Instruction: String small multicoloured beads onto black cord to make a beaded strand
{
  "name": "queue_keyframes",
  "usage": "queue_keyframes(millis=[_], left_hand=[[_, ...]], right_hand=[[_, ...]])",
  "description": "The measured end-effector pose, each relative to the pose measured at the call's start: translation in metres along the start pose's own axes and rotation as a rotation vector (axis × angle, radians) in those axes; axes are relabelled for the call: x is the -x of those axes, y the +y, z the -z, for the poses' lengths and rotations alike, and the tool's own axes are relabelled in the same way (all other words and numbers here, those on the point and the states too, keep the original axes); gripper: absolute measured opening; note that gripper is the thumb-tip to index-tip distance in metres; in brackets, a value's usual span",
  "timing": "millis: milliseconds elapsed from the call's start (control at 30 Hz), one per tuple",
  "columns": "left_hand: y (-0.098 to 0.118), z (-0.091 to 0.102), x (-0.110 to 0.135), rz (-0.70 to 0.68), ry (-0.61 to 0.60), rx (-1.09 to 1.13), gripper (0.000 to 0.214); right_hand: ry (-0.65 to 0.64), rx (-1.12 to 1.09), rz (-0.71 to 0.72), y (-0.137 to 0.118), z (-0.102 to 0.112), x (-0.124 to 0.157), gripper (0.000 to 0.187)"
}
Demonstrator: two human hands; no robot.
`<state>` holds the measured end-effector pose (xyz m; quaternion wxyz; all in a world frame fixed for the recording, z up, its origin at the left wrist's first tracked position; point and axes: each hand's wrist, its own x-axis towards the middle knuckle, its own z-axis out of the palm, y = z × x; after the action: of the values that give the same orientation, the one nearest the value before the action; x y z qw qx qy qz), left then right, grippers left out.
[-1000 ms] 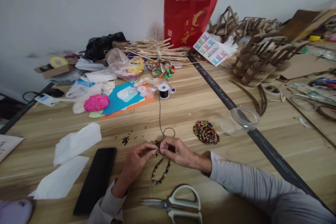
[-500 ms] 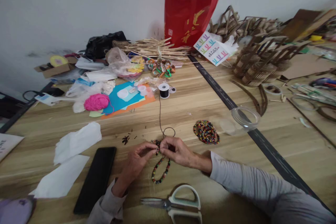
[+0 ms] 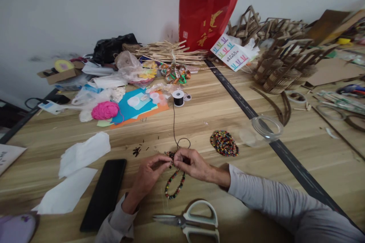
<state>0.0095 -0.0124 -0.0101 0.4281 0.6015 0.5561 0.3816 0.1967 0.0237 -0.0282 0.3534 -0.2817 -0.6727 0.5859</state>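
Note:
Both my hands meet over a string of coloured beads (image 3: 174,184) on the wooden table (image 3: 216,121). My left hand (image 3: 148,176) pinches the beaded string near its top end. My right hand (image 3: 192,164) pinches the same spot from the other side, fingers closed. The bead loop hangs down between my wrists. A black cord (image 3: 173,125) runs from my fingers up to a small black spool (image 3: 178,98).
White-handled scissors (image 3: 191,221) lie just below my hands. A black phone (image 3: 104,193) and white tissue (image 3: 82,153) sit at left. A pile of finished bead bracelets (image 3: 224,143) and a clear lid (image 3: 266,127) lie at right. A red bag (image 3: 207,11) and craft clutter line the back.

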Motion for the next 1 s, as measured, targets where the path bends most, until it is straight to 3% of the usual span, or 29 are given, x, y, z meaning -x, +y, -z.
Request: queue_keyframes(millis=[400,833,1000], left_hand=[[-0.0026,0.0007,0.0013,0.025,-0.025,-0.022,0.009],[-0.0026,-0.0010,-0.0007,-0.113,-0.014,-0.058,0.007],[-0.0005,-0.0019,-0.0007,-0.074,-0.015,-0.059,0.008]], right_hand=[[-0.002,0.010,-0.011,0.0014,0.0002,0.0000,0.013],[0.002,0.004,-0.008,-0.0008,0.0006,-0.0001,0.021],[-0.008,-0.011,-0.012,-0.0004,0.0005,-0.0001,0.023]])
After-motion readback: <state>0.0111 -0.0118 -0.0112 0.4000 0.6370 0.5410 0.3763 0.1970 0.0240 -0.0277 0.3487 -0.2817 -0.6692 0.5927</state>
